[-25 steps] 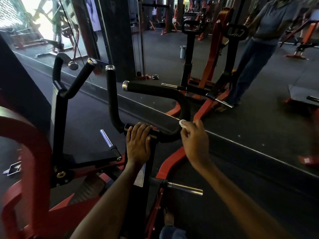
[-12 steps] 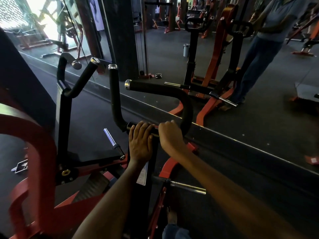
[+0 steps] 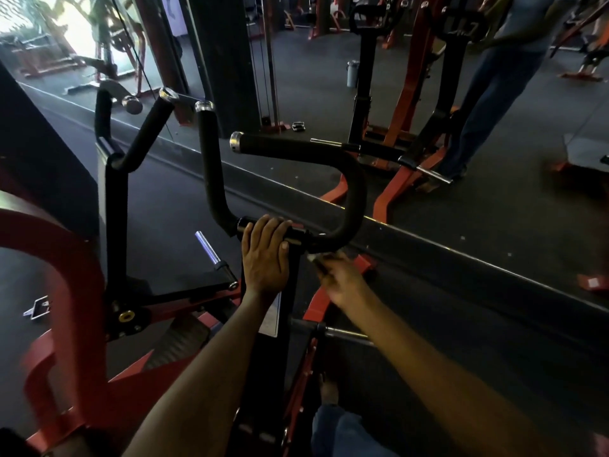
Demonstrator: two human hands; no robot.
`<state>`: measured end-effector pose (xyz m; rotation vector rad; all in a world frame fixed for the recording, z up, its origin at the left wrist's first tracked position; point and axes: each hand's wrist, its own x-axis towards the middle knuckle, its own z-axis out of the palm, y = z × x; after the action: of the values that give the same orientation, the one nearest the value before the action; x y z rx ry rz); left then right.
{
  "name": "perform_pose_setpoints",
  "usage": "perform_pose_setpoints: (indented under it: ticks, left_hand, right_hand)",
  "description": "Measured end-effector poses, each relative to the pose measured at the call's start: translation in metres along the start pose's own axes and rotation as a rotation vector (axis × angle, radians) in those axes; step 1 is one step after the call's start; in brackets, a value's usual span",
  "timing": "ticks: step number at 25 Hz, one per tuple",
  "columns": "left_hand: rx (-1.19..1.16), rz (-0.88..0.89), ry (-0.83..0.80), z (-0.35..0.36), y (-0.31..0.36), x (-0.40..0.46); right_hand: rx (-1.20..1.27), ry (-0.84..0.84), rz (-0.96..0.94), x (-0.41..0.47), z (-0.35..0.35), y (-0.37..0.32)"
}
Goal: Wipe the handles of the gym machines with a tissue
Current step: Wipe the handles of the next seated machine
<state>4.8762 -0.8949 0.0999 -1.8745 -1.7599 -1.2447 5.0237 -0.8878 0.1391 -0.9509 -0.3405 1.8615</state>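
A black padded handle [image 3: 354,199] curves up from a centre bar and ends in a chrome cap at the left. A second black handle [image 3: 209,166] rises straight beside it. My left hand [image 3: 265,255] lies over the centre bar, fingers curled round it. My right hand [image 3: 339,278] is blurred, just below the curved handle's lower bend, pinching a small white tissue [image 3: 312,257]. The tissue sits slightly under the bend; whether it touches the handle is unclear.
The red and black machine frame [image 3: 62,291] fills the left. A chrome peg [image 3: 208,247] sticks out left of my left hand, another [image 3: 349,333] lower right. A wall mirror [image 3: 395,94] ahead reflects a standing person [image 3: 494,87] and other machines.
My right hand slid from the curved handle's bend onto the centre bar, then dropped off below and right of it with the tissue. My left hand kept its hold on the bar.
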Motion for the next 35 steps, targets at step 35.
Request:
perform_pose_setpoints:
  ticks: [35]
  left_hand:
    - [-0.008,-0.014,-0.033,0.001,-0.004,-0.001]
  right_hand:
    - [-1.216,0.036,-1.502,0.009,0.027,-0.106]
